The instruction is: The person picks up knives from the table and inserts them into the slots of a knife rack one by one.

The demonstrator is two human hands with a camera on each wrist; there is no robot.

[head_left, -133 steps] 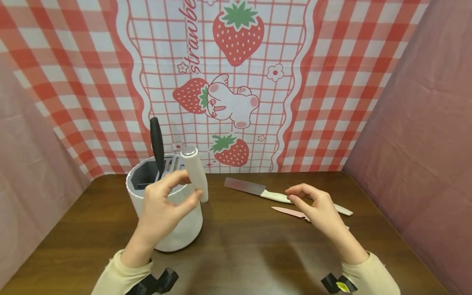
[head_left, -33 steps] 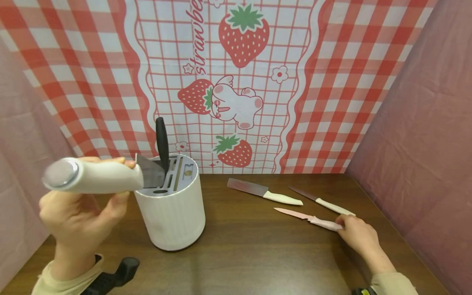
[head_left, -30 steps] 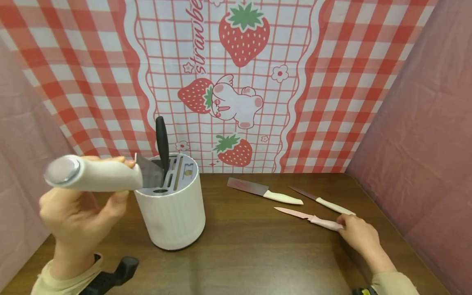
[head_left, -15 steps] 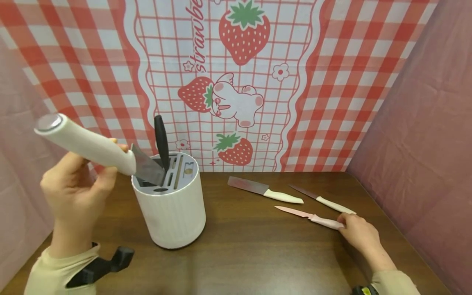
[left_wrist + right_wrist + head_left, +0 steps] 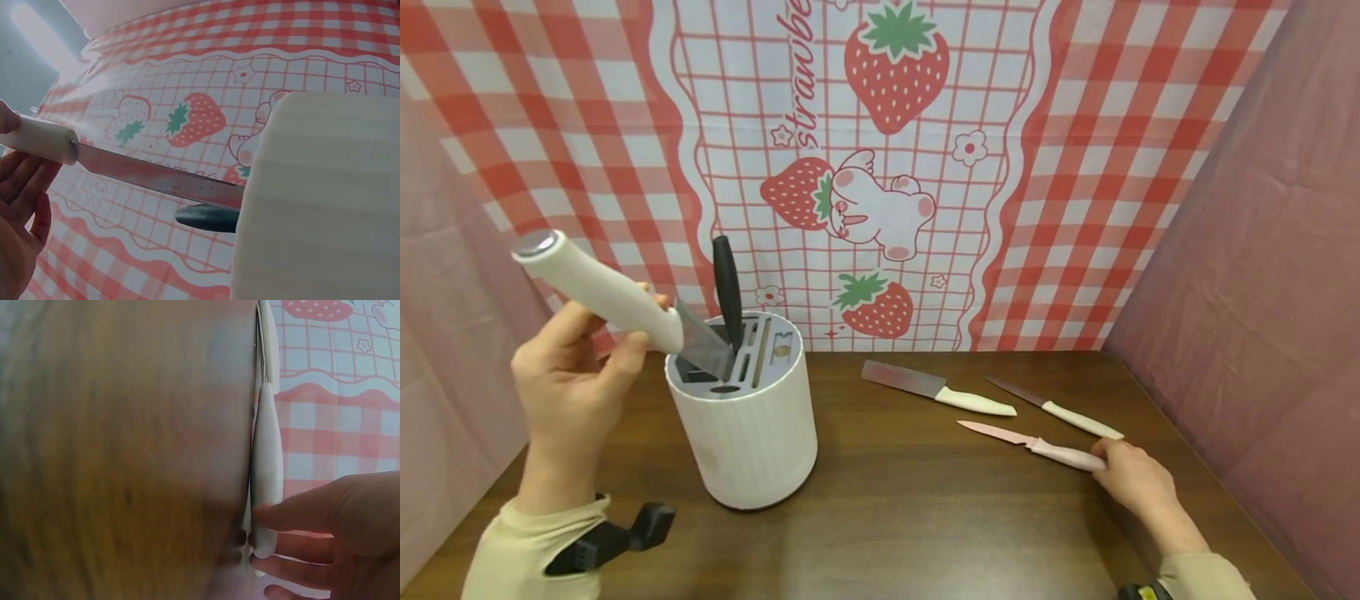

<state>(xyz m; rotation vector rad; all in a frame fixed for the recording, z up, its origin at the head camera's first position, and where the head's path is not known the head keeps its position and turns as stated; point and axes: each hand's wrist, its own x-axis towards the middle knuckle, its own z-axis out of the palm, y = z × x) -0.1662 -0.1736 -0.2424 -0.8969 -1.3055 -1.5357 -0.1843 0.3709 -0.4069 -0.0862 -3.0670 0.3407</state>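
Observation:
My left hand (image 5: 568, 392) pinches the white handle of a kitchen knife (image 5: 606, 292) between thumb and fingers. The knife slants, its handle up to the left and its metal blade reaching into the top of the white round knife block (image 5: 752, 454); the tip is hidden. In the left wrist view the blade (image 5: 156, 175) passes behind the block's rim. Over on the right, my right hand (image 5: 1138, 483) pinches the handle end of a pink-bladed knife (image 5: 1063, 454) lying on the table. The right wrist view has the thumb against that handle (image 5: 267, 450).
A black handle (image 5: 727, 287) stands up from the block, next to its slotted grey top. A cleaver (image 5: 973, 402) and a slim white-handled knife (image 5: 1078, 418) lie on the brown wooden table (image 5: 910, 525). Behind hangs a strawberry-print checked cloth (image 5: 880, 192).
My left hand has swung its knife from upright before the block to near level, then raised the handle into a slant. My right hand came down to the pink knife's handle; that knife has hardly moved.

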